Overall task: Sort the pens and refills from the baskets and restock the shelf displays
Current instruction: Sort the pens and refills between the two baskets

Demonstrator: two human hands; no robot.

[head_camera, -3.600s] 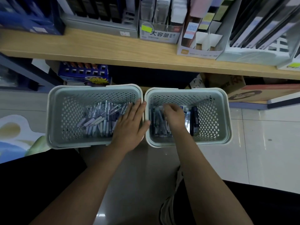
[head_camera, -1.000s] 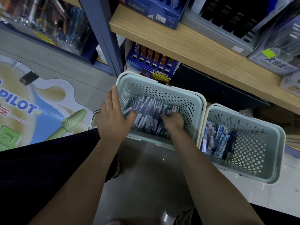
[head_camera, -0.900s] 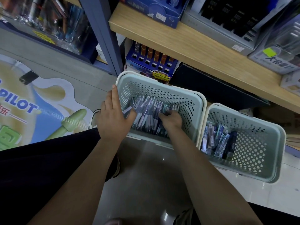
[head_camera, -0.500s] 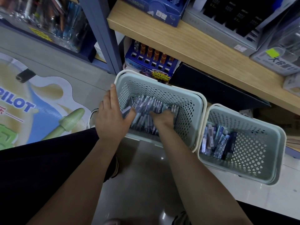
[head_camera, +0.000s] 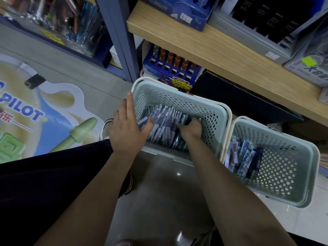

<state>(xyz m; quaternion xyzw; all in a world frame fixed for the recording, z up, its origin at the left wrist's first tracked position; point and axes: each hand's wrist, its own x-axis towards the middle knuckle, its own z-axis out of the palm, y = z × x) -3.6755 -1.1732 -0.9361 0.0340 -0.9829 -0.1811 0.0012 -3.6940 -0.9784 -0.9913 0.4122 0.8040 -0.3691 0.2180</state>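
Two pale green perforated baskets stand on the floor below a wooden shelf (head_camera: 221, 50). The left basket (head_camera: 211, 105) holds a heap of pens (head_camera: 165, 121) with clear and white barrels. My left hand (head_camera: 126, 130) clasps this basket's left wall, fingers outside and thumb inside over the pens. My right hand (head_camera: 192, 129) is down in the same basket at its right side, fingers curled into the pens around a dark one. The right basket (head_camera: 310, 153) holds packaged refills (head_camera: 243, 157) at its left end.
A blue display box (head_camera: 170, 70) with orange items sits under the shelf behind the left basket. Grey and blue display boxes (head_camera: 257, 18) stand on the shelf. A blue upright post (head_camera: 117, 32) rises at the left. A PILOT floor sticker (head_camera: 26, 112) lies at the left.
My right hand left the right basket for the left one and has now slid from its middle to its right side. My left hand moved to the left basket's outer wall and stays there.
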